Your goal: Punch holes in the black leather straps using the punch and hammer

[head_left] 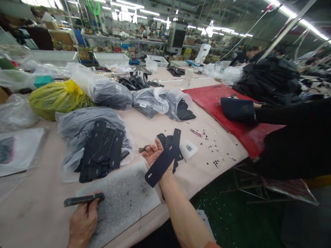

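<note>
My left hand (83, 220) is closed around a dark strip (81, 200), seen nearly edge-on, above a speckled grey board (125, 194). My right hand (153, 155) is palm up, its fingers loosely apart. Across its palm and wrist is a navy strip (161, 166) with a slot near each end; the fingers are not closed on it, and whether it rests there or is in mid-air is unclear. Just beyond lies a small pile of similar strips (176, 137). A larger pile of dark strips (101, 150) spills from a clear plastic bag (70, 134) on the left.
A small white packet (189, 150), red-handled snips (196, 133) and scattered dark bits lie on the pale table (217, 141). More bags (111, 93), one yellow (58, 100), stand behind. On the right, a co-worker's dark sleeve (274, 113) reaches over a red mat (208, 100).
</note>
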Demonstrator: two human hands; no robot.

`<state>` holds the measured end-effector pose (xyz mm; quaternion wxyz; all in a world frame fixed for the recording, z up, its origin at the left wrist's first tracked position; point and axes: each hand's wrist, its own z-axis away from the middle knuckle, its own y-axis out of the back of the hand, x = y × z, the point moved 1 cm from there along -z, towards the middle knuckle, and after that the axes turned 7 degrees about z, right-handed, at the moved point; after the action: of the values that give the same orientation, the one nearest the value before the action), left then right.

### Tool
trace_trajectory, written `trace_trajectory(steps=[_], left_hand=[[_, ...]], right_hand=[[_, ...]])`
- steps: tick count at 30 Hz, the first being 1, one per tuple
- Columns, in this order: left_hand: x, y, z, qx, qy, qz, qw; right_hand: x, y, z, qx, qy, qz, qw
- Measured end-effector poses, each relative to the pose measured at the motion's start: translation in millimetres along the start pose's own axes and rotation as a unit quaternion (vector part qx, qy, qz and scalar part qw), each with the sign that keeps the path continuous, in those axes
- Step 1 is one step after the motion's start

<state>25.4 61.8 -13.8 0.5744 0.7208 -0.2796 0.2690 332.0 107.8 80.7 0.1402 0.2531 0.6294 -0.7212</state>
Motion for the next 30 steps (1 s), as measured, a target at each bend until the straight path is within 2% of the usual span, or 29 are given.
trace_trajectory(steps=[4,11,16,27,30], left_hand=[[1.1,-0.6,-1.1,0.009,-0.006,-0.019,1.0],[-0.9,-0.2,-1.1,-0.013,0.011,-0.043,0.999],[0.8,0.3,-1.5,0.002,0.007,-0.046,0.999],[3.6,-0.6,-2.3,0.01,0.007,-0.01,1.0],[2.6,-1.2,-1.6,0.01,0.009,0.005,1.0]], right_hand=[[0.1,1.9,-2.4,-0.01,-0.008,0.008,1.0],[-5.7,14.4,-7.3,-0.034,-0.001,-0.025,0.999],[-13.2,18.3,-9.8,-0.017,0.003,-0.016,1.0],[-26.2,19.2,-13.1,0.002,0.025,0.009,1.0],[-38.0,23.5,-20.9,-0.02,0.014,0.032,0.999]])
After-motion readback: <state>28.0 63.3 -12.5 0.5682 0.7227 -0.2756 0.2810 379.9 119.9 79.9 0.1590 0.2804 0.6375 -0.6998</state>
